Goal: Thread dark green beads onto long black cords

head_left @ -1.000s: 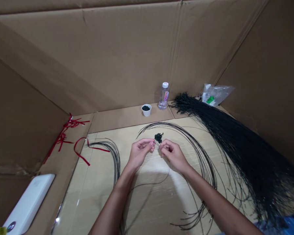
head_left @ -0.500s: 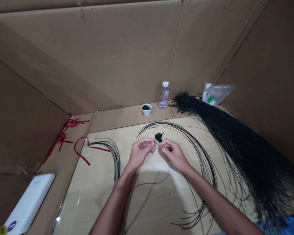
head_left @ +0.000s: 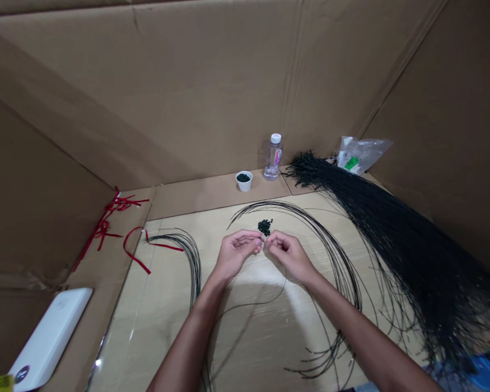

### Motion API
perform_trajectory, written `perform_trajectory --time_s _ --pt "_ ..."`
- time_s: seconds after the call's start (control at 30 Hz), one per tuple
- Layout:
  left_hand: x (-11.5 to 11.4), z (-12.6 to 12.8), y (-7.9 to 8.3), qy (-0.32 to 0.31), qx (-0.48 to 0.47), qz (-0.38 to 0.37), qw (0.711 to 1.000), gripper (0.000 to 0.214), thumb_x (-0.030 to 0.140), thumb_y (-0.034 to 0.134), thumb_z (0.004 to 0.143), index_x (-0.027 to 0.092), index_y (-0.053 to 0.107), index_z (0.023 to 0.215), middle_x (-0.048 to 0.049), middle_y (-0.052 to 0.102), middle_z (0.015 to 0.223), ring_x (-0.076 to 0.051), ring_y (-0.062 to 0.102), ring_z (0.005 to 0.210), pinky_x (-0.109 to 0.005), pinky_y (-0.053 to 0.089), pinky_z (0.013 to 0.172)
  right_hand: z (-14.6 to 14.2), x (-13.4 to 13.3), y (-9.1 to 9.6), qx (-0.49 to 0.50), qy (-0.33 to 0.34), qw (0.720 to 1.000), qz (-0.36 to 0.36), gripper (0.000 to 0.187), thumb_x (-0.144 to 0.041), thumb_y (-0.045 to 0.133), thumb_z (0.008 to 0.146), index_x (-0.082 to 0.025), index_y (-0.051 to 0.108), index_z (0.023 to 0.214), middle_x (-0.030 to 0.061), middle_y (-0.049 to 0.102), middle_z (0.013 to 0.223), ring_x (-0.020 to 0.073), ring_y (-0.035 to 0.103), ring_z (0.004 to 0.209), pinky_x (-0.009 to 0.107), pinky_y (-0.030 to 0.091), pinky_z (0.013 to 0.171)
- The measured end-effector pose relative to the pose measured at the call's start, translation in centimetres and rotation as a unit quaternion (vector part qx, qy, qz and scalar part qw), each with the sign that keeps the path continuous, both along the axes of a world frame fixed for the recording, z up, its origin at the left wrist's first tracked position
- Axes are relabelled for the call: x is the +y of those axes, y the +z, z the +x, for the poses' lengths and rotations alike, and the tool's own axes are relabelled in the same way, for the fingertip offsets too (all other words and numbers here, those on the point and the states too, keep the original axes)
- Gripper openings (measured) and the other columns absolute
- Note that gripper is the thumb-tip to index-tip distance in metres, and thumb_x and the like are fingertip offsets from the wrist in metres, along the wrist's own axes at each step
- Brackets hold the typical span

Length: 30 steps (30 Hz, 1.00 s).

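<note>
Pinching the thin dark cord (head_left: pixel 253 303) in our right hand (head_left: pixel 286 251); left hand (head_left: pixel 240 250) pinched beside it, contents too small to tell. Bead pile (head_left: pixel 264 226) sits just beyond on the worktop (head_left: pixel 245 343), presumably for short reach.

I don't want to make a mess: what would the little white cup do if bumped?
The white cup might tip, since it narrows toward its base. The dark beads inside would probably spill, as its top is open.
</note>
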<state>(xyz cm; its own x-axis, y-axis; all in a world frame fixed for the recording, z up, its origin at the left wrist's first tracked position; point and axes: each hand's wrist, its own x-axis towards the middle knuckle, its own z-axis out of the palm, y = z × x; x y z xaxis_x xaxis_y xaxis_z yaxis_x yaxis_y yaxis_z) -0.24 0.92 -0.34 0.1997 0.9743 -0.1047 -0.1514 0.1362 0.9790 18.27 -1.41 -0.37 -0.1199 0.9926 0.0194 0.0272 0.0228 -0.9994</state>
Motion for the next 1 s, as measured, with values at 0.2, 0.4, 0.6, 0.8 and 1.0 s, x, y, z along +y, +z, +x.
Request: perform_trajectory --time_s 0.2,0.4,0.6,0.8,1.0 --pt "0.07 -0.07 -0.04 -0.009 0.003 0.003 1.0 0.038 0.046 0.093 0.076 0.016 0.084 0.097 -0.0088 0.08 0.082 -0.019 0.072 0.073 -0.032 0.061 0.074 0.04 -0.05 0.1 -0.007 0.0 1.0 0.008 0.013 -0.032 0.067 0.087 -0.021 0.068 0.079 -0.0041 0.049 0.063 0.0146 0.04 0.06 0.028 0.029 0.059" --pt "0.18 -0.2 -0.37 -0.023 0.014 0.017 0.999 0.034 0.044 0.091 0.08 0.017 0.083 0.098 -0.0095 0.081 0.095 -0.017 0.072 0.079 -0.031 0.059 0.08 0.07 -0.13 0.34 -0.011 -0.001 1.0 0.009 0.012 -0.032 0.067 0.086 -0.022 0.067 0.078 -0.0046 0.047 0.063 0.0149 0.039 0.06 0.029 0.03 0.06" --pt "0.13 -0.4 -0.09 -0.039 0.036 0.033 0.998 0.028 0.042 0.088 0.084 0.019 0.082 0.099 -0.0088 0.08 0.097 -0.018 0.072 0.085 -0.03 0.057 0.085 0.07 -0.11 0.36 -0.021 -0.004 1.0 0.008 0.01 -0.028 0.065 0.083 -0.022 0.065 0.075 -0.0056 0.043 0.061 0.0144 0.037 0.059 0.029 0.029 0.059" --pt "-0.02 -0.52 -0.3 -0.068 0.072 0.048 0.994 0.027 0.042 0.085 0.087 0.018 0.082 0.1 -0.0104 0.081 0.102 -0.021 0.074 0.093 -0.031 0.057 0.088 0.36 -0.17 0.48 -0.043 -0.023 0.999 0.024 0.01 -0.027 0.065 0.083 -0.021 0.064 0.075 -0.0044 0.046 0.063 0.0146 0.039 0.061 0.028 0.03 0.06" --pt "-0.11 -0.52 -0.83 -0.066 0.07 0.051 0.994 0.026 0.041 0.084 0.089 0.019 0.082 0.103 -0.0103 0.081 0.103 -0.021 0.074 0.095 -0.031 0.056 0.09 0.77 -0.29 0.98 -0.078 -0.007 0.996 0.048 0.012 -0.026 0.063 0.086 -0.022 0.063 0.075 -0.0049 0.044 0.063 0.014 0.036 0.059 0.029 0.028 0.059"
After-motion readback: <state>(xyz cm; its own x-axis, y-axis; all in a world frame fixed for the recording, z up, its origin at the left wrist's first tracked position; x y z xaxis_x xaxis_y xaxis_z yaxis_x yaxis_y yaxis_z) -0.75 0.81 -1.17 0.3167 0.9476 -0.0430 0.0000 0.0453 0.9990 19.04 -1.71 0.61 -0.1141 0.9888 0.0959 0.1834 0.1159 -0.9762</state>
